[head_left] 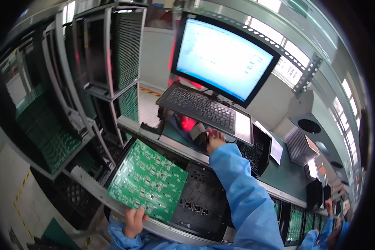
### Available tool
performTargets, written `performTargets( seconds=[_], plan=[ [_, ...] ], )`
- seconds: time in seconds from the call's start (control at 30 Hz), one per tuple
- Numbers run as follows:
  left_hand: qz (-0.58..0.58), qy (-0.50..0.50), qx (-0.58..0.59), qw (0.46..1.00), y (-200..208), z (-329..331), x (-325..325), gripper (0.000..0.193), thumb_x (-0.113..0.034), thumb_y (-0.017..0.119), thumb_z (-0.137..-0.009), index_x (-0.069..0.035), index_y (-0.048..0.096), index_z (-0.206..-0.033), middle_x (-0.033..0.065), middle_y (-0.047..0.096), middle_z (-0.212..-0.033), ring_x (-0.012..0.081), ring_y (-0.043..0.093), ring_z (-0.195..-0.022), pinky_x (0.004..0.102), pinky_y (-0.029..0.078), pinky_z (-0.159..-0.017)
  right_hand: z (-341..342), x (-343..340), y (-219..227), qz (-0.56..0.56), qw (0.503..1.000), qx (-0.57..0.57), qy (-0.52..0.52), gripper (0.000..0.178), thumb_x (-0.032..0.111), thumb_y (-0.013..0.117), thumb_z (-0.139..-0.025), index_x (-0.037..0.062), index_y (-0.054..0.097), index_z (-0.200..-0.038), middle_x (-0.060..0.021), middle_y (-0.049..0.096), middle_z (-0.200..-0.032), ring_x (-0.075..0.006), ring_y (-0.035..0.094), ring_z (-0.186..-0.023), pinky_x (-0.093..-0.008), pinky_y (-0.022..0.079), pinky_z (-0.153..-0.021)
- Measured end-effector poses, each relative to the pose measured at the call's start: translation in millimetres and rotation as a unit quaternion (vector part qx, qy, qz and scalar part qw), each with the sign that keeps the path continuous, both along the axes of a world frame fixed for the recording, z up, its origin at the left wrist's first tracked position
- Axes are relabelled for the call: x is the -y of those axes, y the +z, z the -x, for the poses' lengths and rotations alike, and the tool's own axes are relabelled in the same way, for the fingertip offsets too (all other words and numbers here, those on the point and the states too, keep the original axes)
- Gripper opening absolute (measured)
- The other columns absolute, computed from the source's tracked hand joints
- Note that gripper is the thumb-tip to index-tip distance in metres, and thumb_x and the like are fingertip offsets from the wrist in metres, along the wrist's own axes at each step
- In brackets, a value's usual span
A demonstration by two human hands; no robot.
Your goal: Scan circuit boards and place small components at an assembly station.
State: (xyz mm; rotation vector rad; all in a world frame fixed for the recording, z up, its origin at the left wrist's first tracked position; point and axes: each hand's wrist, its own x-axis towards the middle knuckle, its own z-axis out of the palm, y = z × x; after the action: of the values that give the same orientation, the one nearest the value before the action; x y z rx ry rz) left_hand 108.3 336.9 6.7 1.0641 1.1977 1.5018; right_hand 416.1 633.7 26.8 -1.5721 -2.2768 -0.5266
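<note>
A large green circuit board [148,183] lies tilted over the left part of the conveyor line. My left hand [135,222] pinches its near edge, fingers on top. Beside the board, partly under it, is a black fixture tray [212,187] with small dark components in it. My right arm stretches forward over the tray. Under the keyboard shelf my right hand [215,140] is closed on a grey and black barcode scanner [198,133]; part of the grip is hidden. A red light [187,123] glows at the scanner's front.
Ahead stand a lit monitor [225,58] and a black keyboard [200,106] on a shelf. A black bin [256,152] of small black parts is right of my hand. Board racks [129,50] rise at the left. Another person's hand [329,207] shows at the far right.
</note>
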Motion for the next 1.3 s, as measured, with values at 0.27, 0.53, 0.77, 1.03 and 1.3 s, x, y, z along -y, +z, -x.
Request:
performTargets(
  seconds=[0.27, 0.53, 0.77, 1.03, 1.3],
  plan=[
    [-0.129, -0.158, -0.161, 0.966, 61.1, -56.2, 3.0, 0.019, -0.008, 0.044, -0.084, 0.001, 0.055, -0.07, 0.0091, 0.054, -0.055, 0.0193, 0.053, -0.047, 0.0316, 0.042, -0.046, 42.0, 294.2, 126.3, 0.226, 0.954, -0.092, 0.177, 0.078, 0.031, 0.073, -0.065, 0.0005, 0.039, -0.128, -0.0306, 0.035, -0.127, -0.0432, 0.04, -0.117, -0.0438, 0.037, -0.095],
    [-0.373, -0.151, -0.342, 0.849, 111.9, -129.9, 3.8, 0.017, -0.011, 0.061, -0.074, 0.003, 0.061, -0.084, 0.0108, 0.059, -0.069, 0.0236, 0.055, -0.05, 0.0321, 0.045, -0.047, 36.8, 339.8, 45.1, 0.217, 0.792, -0.571, 0.01, 0.051, 0.019, 0.06, -0.081, -0.0034, 0.038, -0.122, -0.0225, 0.046, -0.114, -0.0351, 0.055, -0.092, -0.028, 0.048, -0.075],
    [-0.269, -0.289, -0.507, 0.766, 102.8, -140.2, -3.3, 0.054, -0.036, 0.06, -0.076, 0.003, 0.05, -0.113, 0.0097, 0.057, -0.09, 0.021, 0.054, -0.088, 0.0321, 0.042, -0.076, 38.5, 377.8, -4.8, 0.187, 0.619, -0.763, -0.025, 0.032, 0.007, 0.028, -0.089, -0.0019, 0.038, -0.118, -0.0127, 0.053, -0.104, -0.0172, 0.057, -0.083, -0.027, 0.049, -0.072],
    [-0.292, -0.333, -0.572, 0.691, 51.8, -104.9, -15.5, 0.051, -0.032, 0.061, -0.076, -0.004, 0.05, -0.117, 0.0154, 0.046, -0.124, 0.0317, 0.038, -0.12, 0.0474, 0.028, -0.099, 19.2, 363.5, 4.3, 0.269, 0.321, -0.908, 0.004, 0.045, 0.004, 0.029, -0.085, -0.0069, 0.027, -0.128, -0.0262, 0.045, -0.123, -0.0383, 0.053, -0.106, -0.0429, 0.047, -0.091],
    [-0.304, -0.303, -0.609, 0.667, 34.7, -119.1, -16.6, 0.04, -0.023, 0.055, -0.081, -0.005, 0.051, -0.117, 0.014, 0.046, -0.126, 0.0306, 0.041, -0.119, 0.047, 0.029, -0.098, 7.6, 356.3, 5.7, 0.298, 0.289, -0.91, -0.013, 0.047, 0.003, 0.028, -0.085, -0.0064, 0.023, -0.13, -0.0274, 0.042, -0.125, -0.0407, 0.048, -0.111, -0.0426, 0.043, -0.096]
  ],
)
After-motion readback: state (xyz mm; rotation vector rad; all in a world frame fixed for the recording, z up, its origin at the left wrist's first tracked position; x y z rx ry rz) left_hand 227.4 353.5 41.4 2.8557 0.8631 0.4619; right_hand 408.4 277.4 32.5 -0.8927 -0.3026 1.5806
